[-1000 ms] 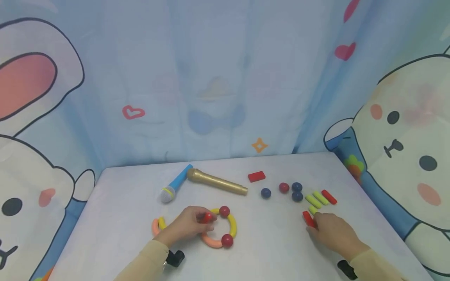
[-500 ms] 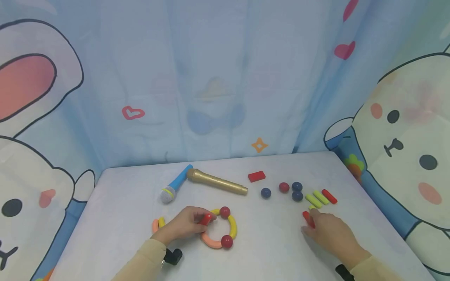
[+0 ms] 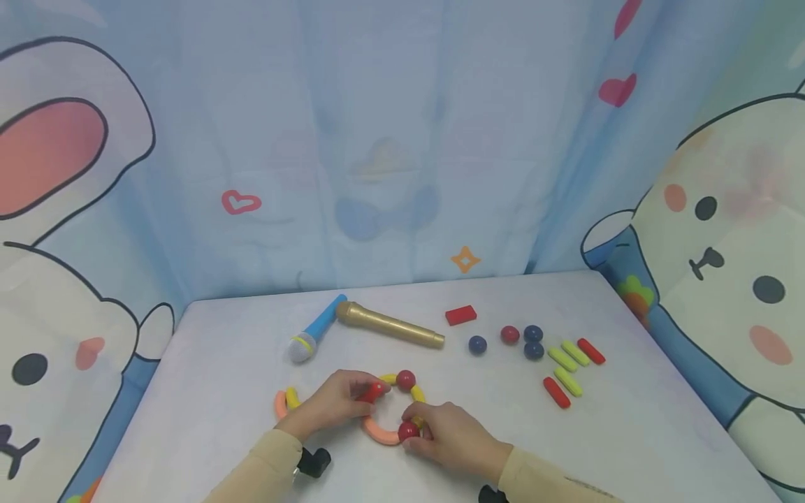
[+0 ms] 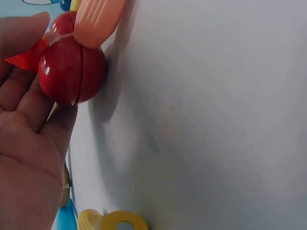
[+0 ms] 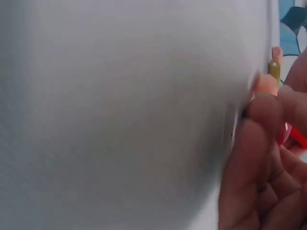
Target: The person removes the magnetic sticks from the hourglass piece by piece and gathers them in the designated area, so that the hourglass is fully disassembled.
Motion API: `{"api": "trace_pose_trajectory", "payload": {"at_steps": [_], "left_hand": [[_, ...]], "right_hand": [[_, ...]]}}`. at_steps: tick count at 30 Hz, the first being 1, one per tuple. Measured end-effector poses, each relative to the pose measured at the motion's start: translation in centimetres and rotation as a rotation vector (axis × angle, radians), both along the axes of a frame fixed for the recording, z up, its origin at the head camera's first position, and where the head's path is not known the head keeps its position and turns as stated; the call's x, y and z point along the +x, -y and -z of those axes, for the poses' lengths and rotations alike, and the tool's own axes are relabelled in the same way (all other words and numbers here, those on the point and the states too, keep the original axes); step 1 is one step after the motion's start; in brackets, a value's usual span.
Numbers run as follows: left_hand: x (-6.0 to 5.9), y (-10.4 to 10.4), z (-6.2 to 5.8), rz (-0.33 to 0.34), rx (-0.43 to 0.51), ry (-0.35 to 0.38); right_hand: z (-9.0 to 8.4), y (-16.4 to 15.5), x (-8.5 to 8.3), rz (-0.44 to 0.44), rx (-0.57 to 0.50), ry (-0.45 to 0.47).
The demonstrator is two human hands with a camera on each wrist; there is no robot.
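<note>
My left hand (image 3: 336,399) grips a short red stick (image 3: 374,390) at the left side of a ring of magnetic-looking toy pieces. In the left wrist view, the thumb lies on the red stick (image 4: 29,57), and fingers reach behind a glossy red ball (image 4: 72,71) joined to an orange curved piece (image 4: 100,21). The ring also has an orange curve (image 3: 381,434), yellow curves and an upper red ball (image 3: 405,380). My right hand (image 3: 458,439) pinches the ring's lower red ball (image 3: 407,431) between thumb and fingers. Its wrist view is blurred, the fingers (image 5: 247,163) hiding most of the ring.
Two toy microphones, blue (image 3: 318,325) and gold (image 3: 390,327), lie behind the ring. A red block (image 3: 461,315), blue balls (image 3: 477,345) and a loose red ball (image 3: 510,334) lie farther right. Green sticks (image 3: 569,382) and red sticks (image 3: 556,392) sit at right; loose curves (image 3: 280,404) at left.
My right hand has left the red and green sticks at right and moved left to the ring's lower red ball. The left hand keeps its grip on the red stick, nearly still.
</note>
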State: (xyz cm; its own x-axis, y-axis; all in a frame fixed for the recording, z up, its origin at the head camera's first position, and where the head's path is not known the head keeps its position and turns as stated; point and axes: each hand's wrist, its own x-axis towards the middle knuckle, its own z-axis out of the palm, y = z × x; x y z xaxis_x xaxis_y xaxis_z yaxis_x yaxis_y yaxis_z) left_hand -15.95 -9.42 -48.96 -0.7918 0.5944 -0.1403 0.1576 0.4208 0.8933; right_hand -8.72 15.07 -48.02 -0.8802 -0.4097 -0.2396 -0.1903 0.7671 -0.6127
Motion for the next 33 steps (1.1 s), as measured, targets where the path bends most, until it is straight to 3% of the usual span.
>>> {"api": "trace_pose_trajectory", "payload": {"at_steps": [4, 12, 16, 21, 27, 33], "left_hand": [[0.4, -0.1, 0.0, -0.026, -0.009, 0.019], [1.3, -1.3, 0.0, -0.021, -0.020, 0.003], [1.6, -1.7, 0.2, -0.034, -0.061, -0.078], [1.6, -1.6, 0.2, -0.034, -0.082, -0.194], [1.5, -1.8, 0.3, -0.032, -0.120, -0.251], [1.3, -1.8, 0.5, -0.025, -0.173, -0.301]], "right_hand": [[0.2, -0.5, -0.6, 0.008, 0.053, -0.022], [0.0, -2.9, -3.0, 0.158, 0.128, -0.149], [-0.3, -2.5, -3.4, 0.202, -0.017, -0.176], [-0.5, -0.1, -2.8, 0.125, -0.308, -0.062], [0.6, 1.7, -2.8, 0.098, -0.331, -0.118], [1.1, 1.8, -2.8, 0.068, -0.392, -0.092]]}}
